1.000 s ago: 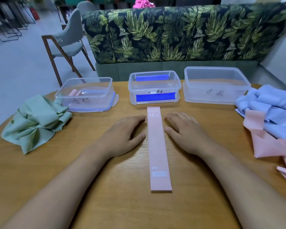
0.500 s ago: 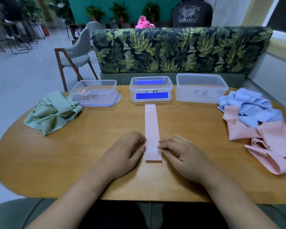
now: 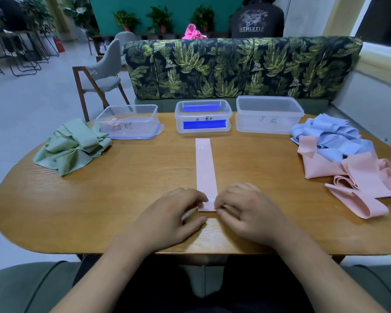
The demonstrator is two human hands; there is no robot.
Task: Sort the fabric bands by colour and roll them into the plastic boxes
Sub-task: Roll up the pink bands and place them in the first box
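Left hand (image 3: 174, 214) and right hand (image 3: 246, 211) are now off the mid-length and pinch the near end of the pink band (image 3: 204, 168), which lies flat on the surface (image 3: 113, 199), so the roll looks to be starting.

Near end of pink band (image 3: 205, 168) hidden under pinching fingertips of left hand (image 3: 167, 222) and right hand (image 3: 251, 215); folded or rolled there, cannot tell. White print at band's far end, away from grip: too small to read fully. Handwriting on left box (image 3: 142, 125), middle box (image 3: 226, 114), right box (image 3: 248, 120), beyond grip: illegible. Pinkish lump in left box: blurred behind plastic. Pink pile (image 3: 361, 175), right of grip: cut by picture's edge.
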